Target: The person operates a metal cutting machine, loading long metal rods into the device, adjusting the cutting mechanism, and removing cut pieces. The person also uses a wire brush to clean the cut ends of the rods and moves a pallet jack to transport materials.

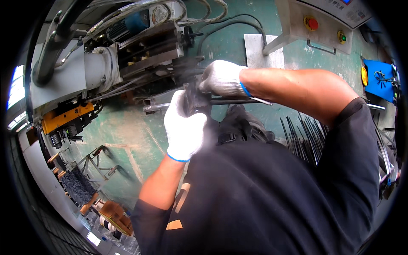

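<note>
Both hands wear white knit gloves with blue cuffs and meet at the working end of a machine, in front of my body. My left hand (185, 127) wraps its fingers and thumb round a dark metal part (196, 101), whose exact kind is blurred. Just beyond and to the right, my right hand (224, 79) has its fingers curled closed against the upper end of that part. What lies inside those right fingers is hidden. Below the right wrist, a thin metal bar with a bright tip (261, 101) sticks out to the right.
The machine's grey cylinder housing (95, 68) and blue motor (134, 24) fill the upper left. A control box with a red emergency-stop button (311, 23) stands upper right. Several dark rods (304, 136) lie at right. An orange-yellow machine part (68, 119) is at left.
</note>
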`<state>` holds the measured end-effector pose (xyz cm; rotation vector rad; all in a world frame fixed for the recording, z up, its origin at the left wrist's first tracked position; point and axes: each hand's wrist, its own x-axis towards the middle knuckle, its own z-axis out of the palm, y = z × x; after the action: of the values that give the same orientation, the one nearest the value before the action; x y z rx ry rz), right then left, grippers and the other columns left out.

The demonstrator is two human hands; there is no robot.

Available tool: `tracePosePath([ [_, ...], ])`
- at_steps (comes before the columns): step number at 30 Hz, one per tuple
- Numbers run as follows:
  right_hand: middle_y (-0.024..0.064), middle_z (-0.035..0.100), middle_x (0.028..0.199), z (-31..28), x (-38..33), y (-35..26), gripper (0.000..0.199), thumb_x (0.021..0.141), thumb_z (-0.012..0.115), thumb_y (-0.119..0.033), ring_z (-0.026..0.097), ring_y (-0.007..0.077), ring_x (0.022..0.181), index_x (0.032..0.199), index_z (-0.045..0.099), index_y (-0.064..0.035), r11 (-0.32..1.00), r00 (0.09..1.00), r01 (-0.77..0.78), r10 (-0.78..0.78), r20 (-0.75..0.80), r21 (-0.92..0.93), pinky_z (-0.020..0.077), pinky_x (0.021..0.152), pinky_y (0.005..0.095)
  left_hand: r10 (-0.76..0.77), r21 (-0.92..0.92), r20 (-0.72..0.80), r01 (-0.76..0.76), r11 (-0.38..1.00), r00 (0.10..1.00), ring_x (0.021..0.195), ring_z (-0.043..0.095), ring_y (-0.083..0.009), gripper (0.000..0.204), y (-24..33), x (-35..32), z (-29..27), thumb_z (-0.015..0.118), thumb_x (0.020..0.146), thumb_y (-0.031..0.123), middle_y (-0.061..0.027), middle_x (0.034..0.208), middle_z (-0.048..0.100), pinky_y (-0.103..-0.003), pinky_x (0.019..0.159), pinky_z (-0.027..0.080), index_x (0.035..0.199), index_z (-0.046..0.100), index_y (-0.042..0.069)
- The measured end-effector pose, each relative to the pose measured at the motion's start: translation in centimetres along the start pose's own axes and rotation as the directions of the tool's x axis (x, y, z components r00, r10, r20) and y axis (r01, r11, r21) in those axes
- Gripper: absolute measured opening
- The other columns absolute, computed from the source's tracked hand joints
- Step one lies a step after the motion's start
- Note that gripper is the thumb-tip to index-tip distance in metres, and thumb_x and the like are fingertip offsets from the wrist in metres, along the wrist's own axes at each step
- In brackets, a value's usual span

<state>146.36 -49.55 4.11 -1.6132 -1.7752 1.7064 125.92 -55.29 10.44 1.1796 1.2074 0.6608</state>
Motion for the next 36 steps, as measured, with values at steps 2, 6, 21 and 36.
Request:
tracePosePath([
  [2,0.0180,0.078,0.089,-0.4,-0.1,-0.8,0.037,0.093,0.077,-0.031,0.074,0.0270,0.084,0.104,0.083,0.0035,0.999,1.000,-0.005,0.005,0.006,-0.035,0.0562,0.082,0.0399,0.024,0.015,-0.004,-0.024,1.000,1.000,0.107,0.062,-0.0140,0.043,-0.1,0.0,-0.1,0.062,0.082,-0.004,-0.0067,0.112,0.067,-0.028,0.101,0.051,0.125,0.064,-0.004],
  [6,0.0256,0.078,0.095,0.0,0.8,0.8,0.030,0.096,0.070,-0.024,0.077,0.0405,0.089,0.099,0.083,0.0023,0.867,0.970,0.241,-0.207,0.123,-0.436,0.0585,0.082,0.0484,0.010,0.057,-0.016,-0.009,0.998,1.000,0.103,0.062,-0.0142,0.043,-0.2,0.0,-0.2,0.064,0.082,-0.001,-0.0067,0.110,0.067,-0.028,0.098,0.052,0.125,0.065,-0.003],
  [21,0.0284,0.077,0.108,-3.6,0.2,-0.8,0.037,0.105,0.064,-0.028,0.076,0.0437,0.100,0.116,0.076,0.0049,0.933,0.991,0.084,-0.114,-0.066,-0.349,0.0584,0.093,0.0494,0.078,0.206,-0.032,-0.070,0.976,0.996,0.085,0.057,-0.0178,0.034,-0.4,0.6,-0.5,0.068,0.082,0.006,-0.0133,0.092,0.063,-0.031,0.083,0.054,0.115,0.065,-0.004],
  [36,0.0171,0.079,0.114,-1.2,0.1,3.2,0.020,0.105,0.073,-0.018,0.075,0.0370,0.106,0.121,0.078,-0.0065,0.927,0.929,0.370,-0.367,0.043,-0.065,0.0580,0.096,0.0459,0.003,0.157,-0.054,0.006,0.988,0.999,0.084,0.057,-0.0156,0.028,0.4,0.6,-0.1,0.067,0.083,0.005,-0.0119,0.089,0.063,-0.031,0.080,0.053,0.110,0.065,-0.003],
])
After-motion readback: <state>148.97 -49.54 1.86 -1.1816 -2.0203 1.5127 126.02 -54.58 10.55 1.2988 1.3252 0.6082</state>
